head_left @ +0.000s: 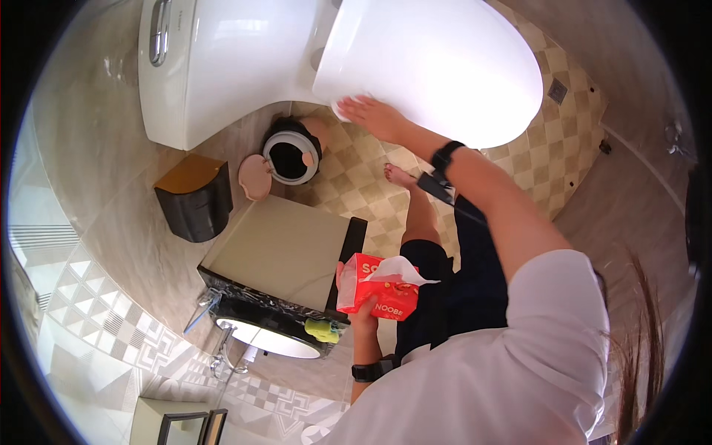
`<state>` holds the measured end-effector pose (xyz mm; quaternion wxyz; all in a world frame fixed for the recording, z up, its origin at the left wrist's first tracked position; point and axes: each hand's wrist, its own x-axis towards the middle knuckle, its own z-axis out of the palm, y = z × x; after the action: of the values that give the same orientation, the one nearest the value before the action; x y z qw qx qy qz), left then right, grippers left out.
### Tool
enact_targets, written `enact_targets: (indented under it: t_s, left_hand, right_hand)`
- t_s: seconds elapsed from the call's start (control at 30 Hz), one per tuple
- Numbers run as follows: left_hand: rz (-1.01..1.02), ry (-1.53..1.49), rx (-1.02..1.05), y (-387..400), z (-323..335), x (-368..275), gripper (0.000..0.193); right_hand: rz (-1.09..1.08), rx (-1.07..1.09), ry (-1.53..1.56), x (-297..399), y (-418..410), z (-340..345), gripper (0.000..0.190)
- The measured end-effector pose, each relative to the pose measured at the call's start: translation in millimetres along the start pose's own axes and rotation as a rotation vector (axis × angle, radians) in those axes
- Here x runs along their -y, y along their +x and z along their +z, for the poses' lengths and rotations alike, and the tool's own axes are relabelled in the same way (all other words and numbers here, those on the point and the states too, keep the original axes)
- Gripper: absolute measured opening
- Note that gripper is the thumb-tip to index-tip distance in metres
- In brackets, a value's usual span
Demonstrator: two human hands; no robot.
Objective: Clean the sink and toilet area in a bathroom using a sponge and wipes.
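Observation:
My left hand (pixel 364 317) grips a red soft pack of tissues (pixel 384 292) with printed writing, and a white tissue (pixel 403 271) sticks out of its opening. My right hand (pixel 371 117) is stretched over the near edge of the white toilet lid (pixel 428 72), close to the hinge end. Its fingers lie nearly flat on a small white wipe or tissue (pixel 340 113), pressed against the lid's edge; most of this piece is hidden under them. The lid is down, so the bowl's inside is hidden.
Beside the toilet tank (pixel 164 72) stands a round bin (pixel 292 157) with its pink lid (pixel 256 177) raised. A black paper holder (pixel 193 200) hangs on the wall. Near my left hand are a vanity cabinet (pixel 283 245), a sink (pixel 272 338) and a yellow-green sponge (pixel 321 330).

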<state>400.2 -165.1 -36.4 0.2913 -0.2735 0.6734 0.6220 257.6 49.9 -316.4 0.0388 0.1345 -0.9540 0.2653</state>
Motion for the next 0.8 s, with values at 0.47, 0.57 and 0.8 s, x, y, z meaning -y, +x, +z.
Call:
enact_targets:
  t_s: [0.47, 0.57, 0.8]
  left_hand:
    - [-0.186, -0.282, -0.151, -12.7, 25.0, 40.9, 0.078]
    - [-0.318, -0.233, -0.198, -14.7, 24.7, 37.3, 0.078]
    - [-0.042, -0.267, -0.199, -8.3, 16.3, 19.3, 0.077]
  right_hand:
    - [0.611, -0.559, -0.231, -93.0, 111.0, -35.4, 0.043]
    - [0.539, -0.198, -0.143, -22.0, 80.2, -12.0, 0.05]
    - [-0.037, 0.341, 0.329, 39.4, -57.8, 19.9, 0.033]
